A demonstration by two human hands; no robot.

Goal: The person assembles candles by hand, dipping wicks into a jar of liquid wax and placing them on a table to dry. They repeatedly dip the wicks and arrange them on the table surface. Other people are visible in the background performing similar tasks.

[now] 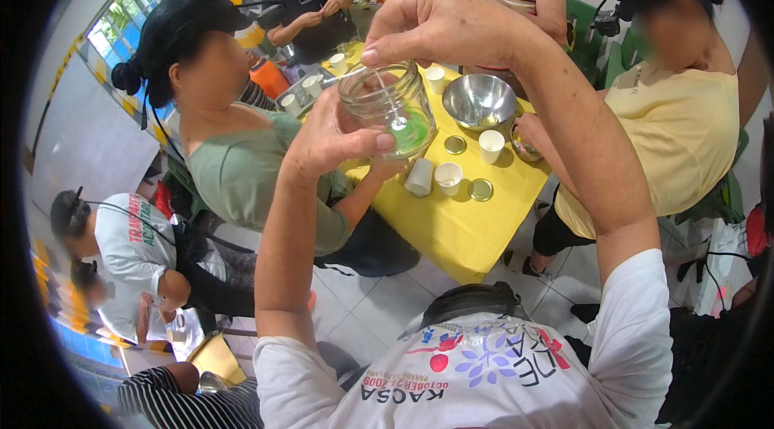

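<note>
My left hand is wrapped round a clear glass jar, held up and tilted above the table. Bright green material lies at the bottom of the jar. Over the jar's open mouth, my right hand pinches the upper end of a thin white string, which looks like a candle wick. The string hangs down inside the jar; whether its lower end touches the green material I cannot tell.
The yellow-covered table holds a metal bowl, several white paper cups, one tipped cup, and gold lids. People stand or sit around it: one in green at left, one in yellow at right, others at the far side.
</note>
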